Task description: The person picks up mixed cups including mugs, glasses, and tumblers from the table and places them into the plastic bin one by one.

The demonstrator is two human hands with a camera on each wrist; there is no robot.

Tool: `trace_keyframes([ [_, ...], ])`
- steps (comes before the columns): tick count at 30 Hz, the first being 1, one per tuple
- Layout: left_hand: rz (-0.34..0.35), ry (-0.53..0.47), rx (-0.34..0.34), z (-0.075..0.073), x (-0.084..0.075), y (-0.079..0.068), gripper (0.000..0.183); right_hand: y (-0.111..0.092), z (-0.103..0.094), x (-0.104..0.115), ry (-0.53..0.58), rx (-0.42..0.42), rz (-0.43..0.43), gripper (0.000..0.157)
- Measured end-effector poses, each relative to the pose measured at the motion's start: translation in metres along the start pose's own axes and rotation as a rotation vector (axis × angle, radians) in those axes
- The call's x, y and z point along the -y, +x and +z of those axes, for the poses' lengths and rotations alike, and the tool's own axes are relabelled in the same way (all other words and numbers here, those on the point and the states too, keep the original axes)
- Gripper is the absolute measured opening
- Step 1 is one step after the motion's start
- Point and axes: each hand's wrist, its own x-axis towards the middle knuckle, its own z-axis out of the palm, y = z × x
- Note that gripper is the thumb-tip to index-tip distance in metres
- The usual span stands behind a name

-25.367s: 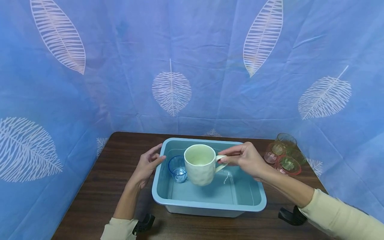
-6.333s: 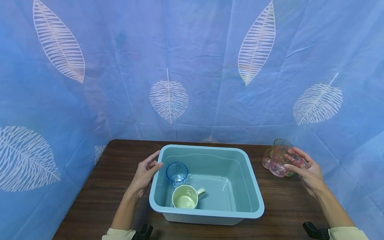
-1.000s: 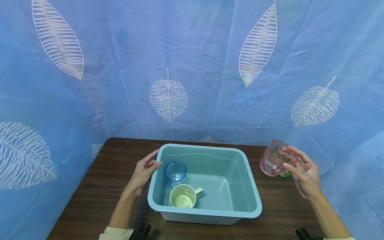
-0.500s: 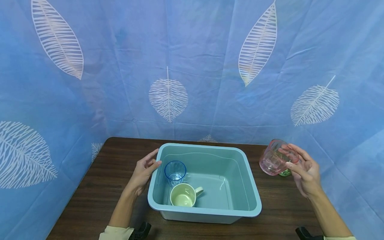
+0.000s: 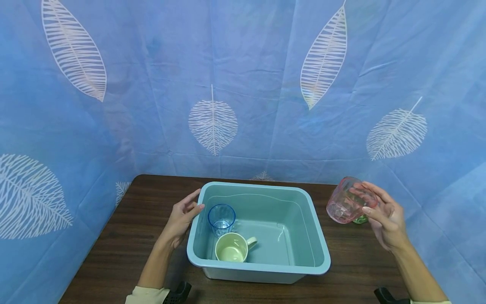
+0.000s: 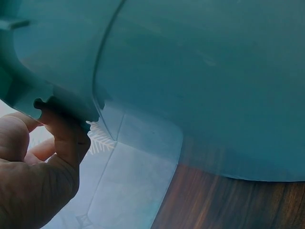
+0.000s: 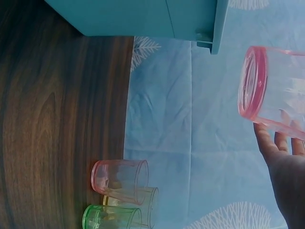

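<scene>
In the head view my left hand (image 5: 184,219) grips the left rim of a blue-green plastic basin (image 5: 250,275), thumb on top and fingers outside; the left wrist view has the fingers (image 6: 64,136) curled under the rim. A blue-rimmed glass (image 5: 222,219) and a pale green mug (image 5: 231,250) stand inside at the left, the mug's handle pointing right. Beyond the basin's right side, my right hand (image 5: 389,219) holds a clear pink glass (image 5: 341,209), tilted with its base toward the basin. The right wrist view shows this pink glass (image 7: 281,90) raised above the table.
Another pink glass (image 7: 119,179), a yellowish glass (image 7: 151,205) and a green glass (image 7: 109,218) stand close together on the dark wooden table (image 7: 57,119), right of the basin. The held glass mostly hides them in the head view. Blue leaf-print cloth (image 5: 258,126) hangs behind the table.
Over the last second the held pink glass shifts slightly left toward the basin. The mug, in my right hand in the oldest frame, now stands in the basin. My left hand stays at the rim.
</scene>
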Motion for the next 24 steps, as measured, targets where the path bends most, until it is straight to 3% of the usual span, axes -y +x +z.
trace_keyframes([
  [9,-0.013,-0.014,0.004,-0.0002,-0.0001,-0.0009,0.06,0.0018,0.002,-0.0013,0.052,0.054,-0.023,0.064],
  [24,-0.015,-0.005,-0.005,-0.0003,-0.0021,-0.0006,0.059,0.0037,0.0054,-0.0034,0.052,0.057,-0.025,0.062],
])
